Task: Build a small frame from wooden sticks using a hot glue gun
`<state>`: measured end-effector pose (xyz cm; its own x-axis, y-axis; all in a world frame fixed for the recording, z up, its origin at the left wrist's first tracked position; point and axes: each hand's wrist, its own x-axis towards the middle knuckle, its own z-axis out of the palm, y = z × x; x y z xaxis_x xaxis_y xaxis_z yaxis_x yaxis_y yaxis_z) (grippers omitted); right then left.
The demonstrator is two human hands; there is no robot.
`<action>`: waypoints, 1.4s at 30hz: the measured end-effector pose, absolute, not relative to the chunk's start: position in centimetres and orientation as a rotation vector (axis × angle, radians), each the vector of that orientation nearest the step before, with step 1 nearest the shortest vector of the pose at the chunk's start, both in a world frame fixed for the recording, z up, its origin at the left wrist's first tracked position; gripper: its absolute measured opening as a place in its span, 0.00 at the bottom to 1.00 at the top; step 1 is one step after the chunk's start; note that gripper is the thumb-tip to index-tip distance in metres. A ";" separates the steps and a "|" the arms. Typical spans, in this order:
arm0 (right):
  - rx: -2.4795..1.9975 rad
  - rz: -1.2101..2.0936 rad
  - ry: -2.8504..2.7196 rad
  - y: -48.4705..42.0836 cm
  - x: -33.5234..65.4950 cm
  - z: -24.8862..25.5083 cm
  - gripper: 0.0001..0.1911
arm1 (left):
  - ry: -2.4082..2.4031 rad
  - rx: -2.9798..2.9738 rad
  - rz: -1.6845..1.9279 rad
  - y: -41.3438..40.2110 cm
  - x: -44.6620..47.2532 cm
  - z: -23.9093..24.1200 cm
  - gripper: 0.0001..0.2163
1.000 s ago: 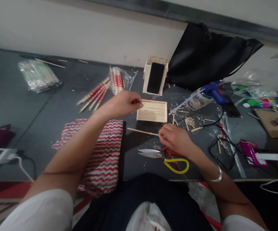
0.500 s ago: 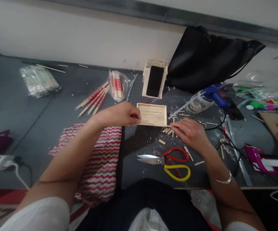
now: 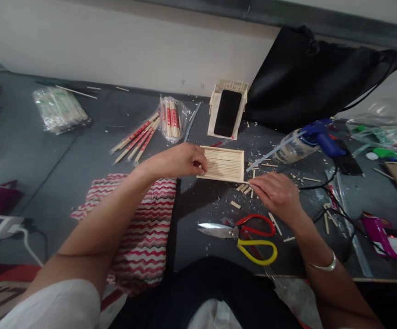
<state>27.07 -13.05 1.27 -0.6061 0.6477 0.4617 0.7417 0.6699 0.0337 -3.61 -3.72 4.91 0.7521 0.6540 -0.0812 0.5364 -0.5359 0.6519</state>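
**Inspector:** Position of the stick panel (image 3: 224,163)?

**Recorder:** Lying flat on the dark surface (image 3: 82,151), in front of the person and just near of the phone stand (image 3: 228,113).

**Inspector:** Left hand (image 3: 181,160)?

**Recorder:** Its grip is closed, thumb and fingers pinching the panel's left edge. The forearm crosses the striped cloth (image 3: 147,219).

**Inspector:** Right hand (image 3: 276,192)?

**Recorder:** Fingertips are at the panel's near right corner, palm down over the loose offcuts (image 3: 244,187). I cannot tell whether that grip is closed on anything; the fingers hide it.

**Inspector:** Surroundings?

**Recorder:** The scissors (image 3: 249,233), red and yellow handles, lie near of the right hand, apart from it. The blue glue gun (image 3: 322,137) is to the right, the black bag (image 3: 308,77) behind.
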 end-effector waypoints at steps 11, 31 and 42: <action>-1.136 -0.247 -2.450 -13.2 26.5 0.2 0.11 | 0.909 2.284 0.211 -3.7 -3.5 4.6 0.08; -1.231 -0.282 -2.482 -13.1 25.8 0.0 0.14 | 0.898 2.822 0.562 -8.5 3.1 0.3 0.12; -1.127 -0.344 -2.461 -13.0 25.3 0.3 0.13 | 0.917 2.889 0.633 -8.8 4.7 -1.1 0.09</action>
<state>25.29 -13.02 0.35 -0.5891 0.6629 0.4621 0.7642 0.6429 0.0520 4.66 -8.78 -1.09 0.7412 0.5615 0.3679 0.5430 -0.8237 0.1633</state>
